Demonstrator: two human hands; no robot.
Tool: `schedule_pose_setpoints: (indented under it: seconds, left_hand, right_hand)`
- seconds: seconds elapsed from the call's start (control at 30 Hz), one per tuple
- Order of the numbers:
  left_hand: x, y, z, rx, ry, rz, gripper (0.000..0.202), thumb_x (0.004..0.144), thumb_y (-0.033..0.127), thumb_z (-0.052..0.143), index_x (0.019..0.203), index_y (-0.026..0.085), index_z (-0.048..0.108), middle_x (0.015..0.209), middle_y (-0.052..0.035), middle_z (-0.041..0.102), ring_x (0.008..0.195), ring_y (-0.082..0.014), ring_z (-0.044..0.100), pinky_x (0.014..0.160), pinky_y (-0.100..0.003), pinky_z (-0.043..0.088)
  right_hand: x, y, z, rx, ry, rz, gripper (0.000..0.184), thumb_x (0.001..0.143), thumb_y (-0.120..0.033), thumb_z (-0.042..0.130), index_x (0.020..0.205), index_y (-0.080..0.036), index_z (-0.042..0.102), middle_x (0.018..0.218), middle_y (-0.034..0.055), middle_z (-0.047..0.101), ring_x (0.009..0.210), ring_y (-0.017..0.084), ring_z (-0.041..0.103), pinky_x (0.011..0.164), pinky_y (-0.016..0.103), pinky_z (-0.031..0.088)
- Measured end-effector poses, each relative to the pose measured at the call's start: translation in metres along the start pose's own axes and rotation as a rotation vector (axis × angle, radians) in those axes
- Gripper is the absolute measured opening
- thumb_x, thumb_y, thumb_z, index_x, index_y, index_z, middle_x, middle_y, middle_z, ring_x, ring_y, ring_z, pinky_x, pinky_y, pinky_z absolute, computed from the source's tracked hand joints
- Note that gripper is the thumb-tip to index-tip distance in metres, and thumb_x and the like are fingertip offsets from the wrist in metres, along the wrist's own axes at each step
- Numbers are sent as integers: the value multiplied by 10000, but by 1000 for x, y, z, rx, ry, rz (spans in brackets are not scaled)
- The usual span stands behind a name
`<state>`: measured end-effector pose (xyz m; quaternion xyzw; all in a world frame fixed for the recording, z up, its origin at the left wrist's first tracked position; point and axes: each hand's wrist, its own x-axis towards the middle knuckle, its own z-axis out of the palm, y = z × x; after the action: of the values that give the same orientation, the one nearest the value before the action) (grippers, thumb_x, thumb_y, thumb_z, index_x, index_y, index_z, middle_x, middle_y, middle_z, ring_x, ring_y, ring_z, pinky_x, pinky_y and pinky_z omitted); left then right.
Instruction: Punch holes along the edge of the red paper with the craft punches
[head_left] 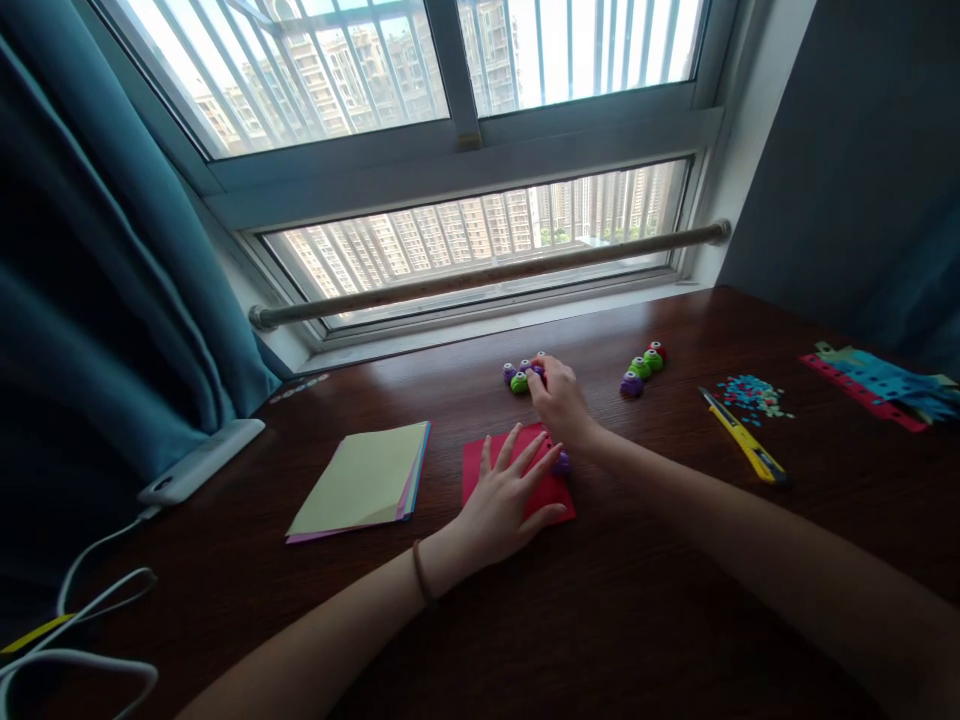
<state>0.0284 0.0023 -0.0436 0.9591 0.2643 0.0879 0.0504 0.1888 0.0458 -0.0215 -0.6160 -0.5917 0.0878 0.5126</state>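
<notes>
My left hand [504, 500] lies flat with fingers spread on a sheet of red paper [472, 462], pressing it to the table. A purple craft punch [561, 463] sits at the paper's right edge, partly behind my left fingers. Small holes show in the paper near it. Beyond the paper, my right hand [561, 395] reaches into a cluster of small craft punches, with a green punch [519, 383] and a purple punch [508, 371] at its left. My right fingers are closed around a punch in this cluster, mostly hidden by the hand.
A stack of coloured paper [364, 480] lies left. To the right are a row of punches [637, 368], a yellow utility knife [746, 440], punched paper bits [754, 396] and punched strips [877, 380]. A white power strip [202, 462] with cable lies far left, below the window.
</notes>
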Motion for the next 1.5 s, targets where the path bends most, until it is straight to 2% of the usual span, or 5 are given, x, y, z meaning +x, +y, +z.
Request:
schedule_pose_setpoints:
  seconds: [0.13,0.27,0.63,0.93,1.5]
  left_hand:
    - [0,1,0,-38,-1,-32,607,877,555,443,1397,272,308,1469,-75,264,1354,-375,92,1030,-666,106]
    - [0,0,1,-78,-36,-56,603,861,553,475,1381,283,331,1454,-74,284,1332,-389,142,1019,-655,186]
    - [0,0,5,-63,-73,-74,592,878,523,468,1391,282,296,1444,-61,299,1303,-406,184,993,-692,198]
    - [-1,-2,8,-76,-80,-88,554,897,502,443,1394,315,283,1486,-38,212,1341,-406,69,1003,-697,167]
    - [-1,0,6,-78,-85,-111,523,897,479,456,1376,316,324,1441,-43,297,1315,-393,168,1016,-642,238]
  right_hand:
    - [16,-21,33,-278,105,-103,286,926,-250,368,1129,-117,519,1159,137,548,1157,268,398,994,398,297]
    - [1,-13,51,-532,27,-51,278,925,-230,377,1123,-105,527,1143,142,555,1140,286,400,966,412,293]
    - [0,-11,53,-629,-21,-57,251,931,-241,332,950,-122,552,945,127,596,904,279,492,776,393,361]
    - [1,-9,53,-642,-50,-55,258,943,-262,314,940,-134,538,927,119,605,883,254,510,758,361,372]
    - [0,-12,52,-614,-88,-98,290,954,-266,280,956,-134,538,942,107,614,894,246,515,786,346,381]
